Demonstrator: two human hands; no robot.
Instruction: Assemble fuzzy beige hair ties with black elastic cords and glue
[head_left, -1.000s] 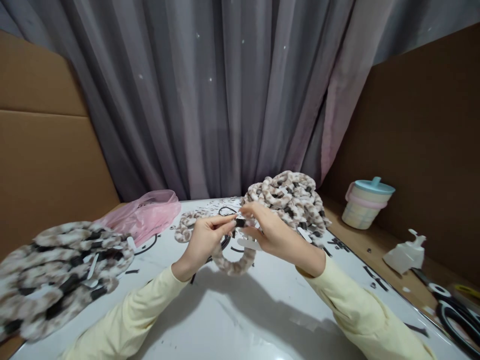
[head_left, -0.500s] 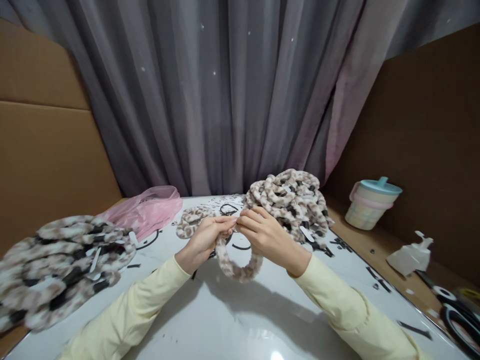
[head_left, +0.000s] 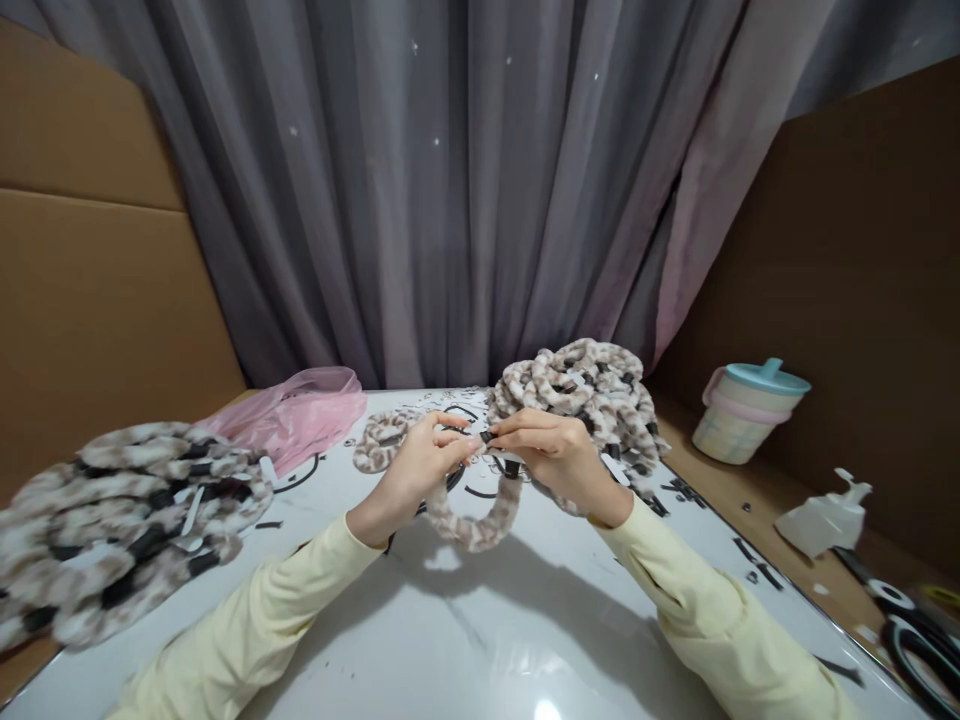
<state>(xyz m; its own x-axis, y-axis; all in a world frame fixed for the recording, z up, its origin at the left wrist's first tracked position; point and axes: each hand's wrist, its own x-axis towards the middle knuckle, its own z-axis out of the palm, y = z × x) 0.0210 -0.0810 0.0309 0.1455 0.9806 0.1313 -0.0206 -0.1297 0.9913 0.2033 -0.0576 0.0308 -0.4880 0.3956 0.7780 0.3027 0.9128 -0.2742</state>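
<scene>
A fluffy brown-and-white ring [head_left: 474, 527] hangs over the table between my two hands, its curved lower part showing. My left hand [head_left: 411, 468] is closed in a pinch at the ring's upper left, thumb and index finger together. With fingertips pressed together, my right hand [head_left: 561, 458] grips the ring's upper right, where a small dark band [head_left: 488, 437] shows between the two hands. Another black piece [head_left: 512, 468] sits on the ring below my right fingers. My fingers hide the exact join.
Similar fluffy rings lie in a left pile [head_left: 97, 460] and a back right pile [head_left: 577, 385]; one ring [head_left: 379, 440] lies behind my left hand. A pink plastic bag [head_left: 315, 410], lidded cup [head_left: 742, 415], white pump bottle [head_left: 823, 520], scissors [head_left: 919, 650] and black scraps [head_left: 757, 565] are around.
My hands have shifted slightly and my right fingers have straightened. The dark band and black piece now show between and below my fingers. The ring has moved slightly up and left.
</scene>
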